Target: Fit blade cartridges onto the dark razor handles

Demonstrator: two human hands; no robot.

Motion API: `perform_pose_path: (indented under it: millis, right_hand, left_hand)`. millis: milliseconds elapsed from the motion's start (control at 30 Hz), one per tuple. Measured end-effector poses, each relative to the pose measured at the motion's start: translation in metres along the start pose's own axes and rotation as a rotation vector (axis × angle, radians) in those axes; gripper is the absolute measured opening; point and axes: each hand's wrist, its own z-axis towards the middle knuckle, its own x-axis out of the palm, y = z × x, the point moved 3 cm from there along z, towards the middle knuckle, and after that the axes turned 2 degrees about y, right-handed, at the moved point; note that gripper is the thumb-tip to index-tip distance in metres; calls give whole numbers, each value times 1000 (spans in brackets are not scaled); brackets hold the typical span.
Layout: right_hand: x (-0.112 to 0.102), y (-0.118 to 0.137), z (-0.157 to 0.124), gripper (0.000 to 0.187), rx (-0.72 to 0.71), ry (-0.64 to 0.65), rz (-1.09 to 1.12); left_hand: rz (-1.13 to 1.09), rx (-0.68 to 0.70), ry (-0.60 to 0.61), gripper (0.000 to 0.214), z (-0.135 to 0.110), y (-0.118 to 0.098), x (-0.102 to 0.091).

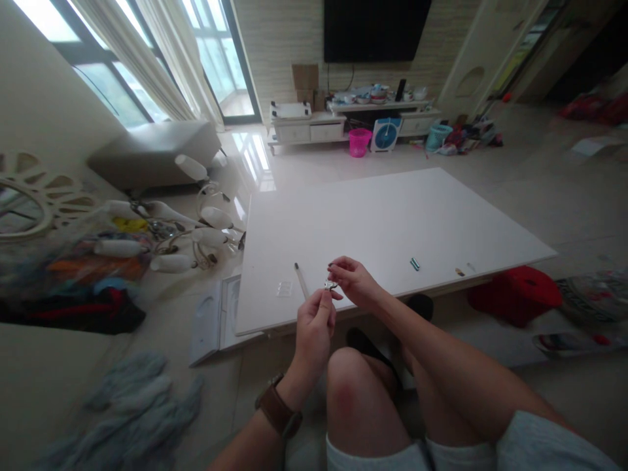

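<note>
My left hand [315, 325] and my right hand [354, 281] meet above the near edge of a large white board [383, 222] lying flat over the floor. Both pinch a small shiny metal part [330, 285] between their fingertips; its exact shape is too small to tell. A brown watch strap wraps my left wrist. A thin pencil-like stick [301, 280] lies on the board just left of my hands. A small green piece [415, 263] and two tiny bits [464, 270] rest on the board to the right. My bare knees show below.
A dismantled chandelier with white glass shades [167, 235] lies on the floor to the left. A red object [515, 294] sits at the right of the board. A grey cloth [132, 405] lies near left. A TV stand, pink basket [359, 142] and clutter stand far back.
</note>
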Motion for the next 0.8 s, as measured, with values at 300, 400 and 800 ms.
perform_pose_path:
  millis: [300,400,800]
  right_hand:
    - [-176,103,-1,22,-36,-490,-1150]
    - [-222,120,-16,14,34,-608,-1297]
    - [-286,80,-20,19,285,-653,-1564]
  left_hand:
    - [-14,11,-11,41,1,1,1]
    - [1,19,2,40,1,2,0]
    - [11,-18,2,39,1,3,0]
